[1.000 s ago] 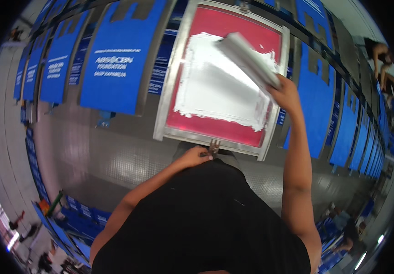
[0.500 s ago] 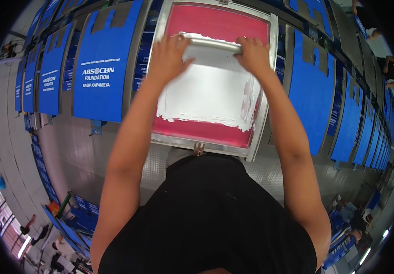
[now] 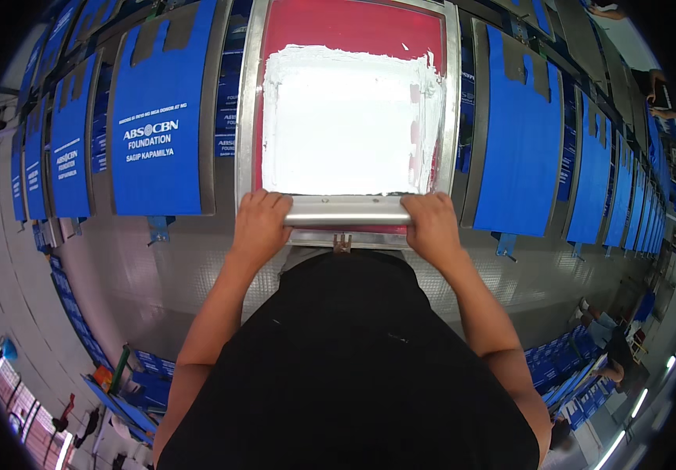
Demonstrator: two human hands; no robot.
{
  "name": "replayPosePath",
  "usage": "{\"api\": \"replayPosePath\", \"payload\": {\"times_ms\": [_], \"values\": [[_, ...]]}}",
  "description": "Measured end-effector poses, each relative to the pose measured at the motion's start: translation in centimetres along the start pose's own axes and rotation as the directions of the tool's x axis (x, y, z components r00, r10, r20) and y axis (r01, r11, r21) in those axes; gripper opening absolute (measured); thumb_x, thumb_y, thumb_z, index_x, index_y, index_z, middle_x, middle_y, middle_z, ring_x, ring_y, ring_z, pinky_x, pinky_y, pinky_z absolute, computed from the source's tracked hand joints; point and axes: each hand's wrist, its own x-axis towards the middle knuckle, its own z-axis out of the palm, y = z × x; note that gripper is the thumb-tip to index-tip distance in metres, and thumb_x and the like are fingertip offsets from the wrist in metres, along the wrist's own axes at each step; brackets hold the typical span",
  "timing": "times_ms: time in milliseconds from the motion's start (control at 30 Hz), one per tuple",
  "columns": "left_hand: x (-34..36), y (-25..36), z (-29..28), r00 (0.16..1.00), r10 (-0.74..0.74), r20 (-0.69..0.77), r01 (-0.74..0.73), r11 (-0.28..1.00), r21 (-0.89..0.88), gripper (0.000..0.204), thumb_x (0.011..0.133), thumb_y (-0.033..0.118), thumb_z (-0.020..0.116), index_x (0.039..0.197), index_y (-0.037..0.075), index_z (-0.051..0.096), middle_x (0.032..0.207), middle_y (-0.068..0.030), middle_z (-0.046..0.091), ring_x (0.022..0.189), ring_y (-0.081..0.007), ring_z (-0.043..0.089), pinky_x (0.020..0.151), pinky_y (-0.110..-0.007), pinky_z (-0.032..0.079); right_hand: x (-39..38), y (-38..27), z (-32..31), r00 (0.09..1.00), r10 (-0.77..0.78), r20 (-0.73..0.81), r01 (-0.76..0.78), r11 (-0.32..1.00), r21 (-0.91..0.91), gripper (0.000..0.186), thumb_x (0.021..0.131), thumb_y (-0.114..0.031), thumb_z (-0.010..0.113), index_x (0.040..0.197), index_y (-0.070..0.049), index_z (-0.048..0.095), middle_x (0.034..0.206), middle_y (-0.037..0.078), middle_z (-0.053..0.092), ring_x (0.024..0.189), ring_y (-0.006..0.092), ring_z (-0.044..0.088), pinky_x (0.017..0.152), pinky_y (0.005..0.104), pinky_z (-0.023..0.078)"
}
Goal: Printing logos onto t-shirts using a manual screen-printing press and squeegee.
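Viewed remotely, nearest to me is a black shirt [image 3: 346, 360], its front close to a small metal bracket [image 3: 342, 242] at the screen frame's near rail. Just beyond, I find the left hand [image 3: 263, 223] and right hand [image 3: 432, 222] each closed around one end of a silver squeegee bar [image 3: 347, 211], fingers curled over the top; I cannot tell how the thumbs sit. The bar lies level across the near end of the screen frame [image 3: 248, 117], with a strip of red mesh showing on its near side.

Beyond the bar, white ink [image 3: 338, 125] covers most of the mesh. The coat is ragged along its right margin, where red patches show through. For sound work, in my judgement, both hands should bear equally, the bar should stay square to the side rails, its tilt should be constant, and ink should be gathered over that thin right margin.

To either side I note blue panels [image 3: 157, 176] in rows on grey boards, those at the left bearing white print. Farthest out, at the upper right, is another person [image 3: 654, 88], too small to assess.
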Motion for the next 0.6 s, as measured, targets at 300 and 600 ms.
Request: {"api": "replayPosePath", "payload": {"times_ms": [300, 600], "values": [[-1.7, -0.2, 3.4, 0.994, 0.000, -0.110, -0.012, 0.994, -0.107, 0.044, 0.054, 0.003, 0.074, 0.097, 0.006, 0.063, 0.094, -0.0119, 0.064, 0.090, -0.0314, 0.060, 0.081, -0.044, 0.047, -0.1, -0.3, 1.9, 0.990, 0.085, 0.109, -0.086, 0.996, 0.001, 0.035, 0.058, -0.003, 0.068, 0.093, -0.009, 0.065, 0.088, 0.010, 0.066, 0.086, 0.0308, 0.062, 0.094, 0.0497, 0.042], [19.9, -6.5, -2.7, 0.982, -0.162, -0.098, 0.165, 0.986, 0.027, 0.037, 0.071, 0.022, 0.074, 0.105, 0.010, 0.069, 0.092, -0.0185, 0.068, 0.086, -0.0352, 0.066, 0.078, -0.042, 0.053, 20.2, 8.8, -1.8, 0.994, 0.111, -0.003, -0.108, 0.958, -0.264, 0.039, 0.067, -0.013, 0.065, 0.105, -0.017, 0.068, 0.084, 0.010, 0.070, 0.087, 0.0272, 0.066, 0.101, 0.0513, 0.035]]}}
